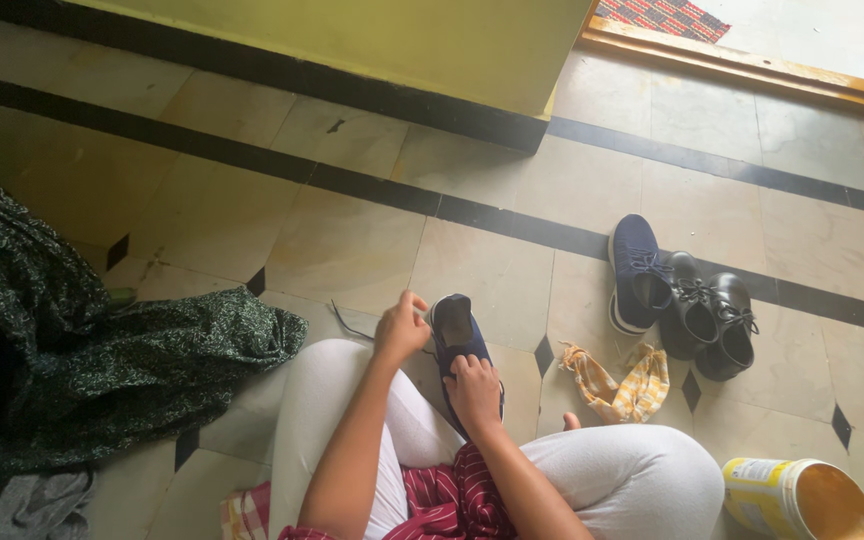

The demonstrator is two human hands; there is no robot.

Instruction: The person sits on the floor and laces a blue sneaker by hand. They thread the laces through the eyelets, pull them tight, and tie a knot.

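Two hands on one navy shoe (457, 335), which rests on the tiled floor (352, 240) just in front of the person's crossed legs in white trousers, opening facing up.

Left hand (401, 328): fingers pinched at the shoe's collar edge, seemingly gripping a dark lace (350, 325) that trails off to the left across the tile. Right hand (475, 392): closed over the front part of the upper, holding the shoe steady against the floor.

Handling, as a judgement: a knit or canvas sneaker, light, with a soft upper that gives under the fingers and a firmer sole. Best hold looks like the heel collar or the sole edge; the upper would crumple if squeezed. The lace is thin and limp, a fingertip pinch only.

Nearby: matching navy shoe (637, 270) standing well apart to the right, touching a pair of black leather lace-up shoes (712, 315). Yellow-and-white checked cloth (620, 385) crumpled on the floor between the two groups. Yellow tin (792, 497) lying on its side at lower right. Dark green patterned fabric (62, 340) heaped at left.
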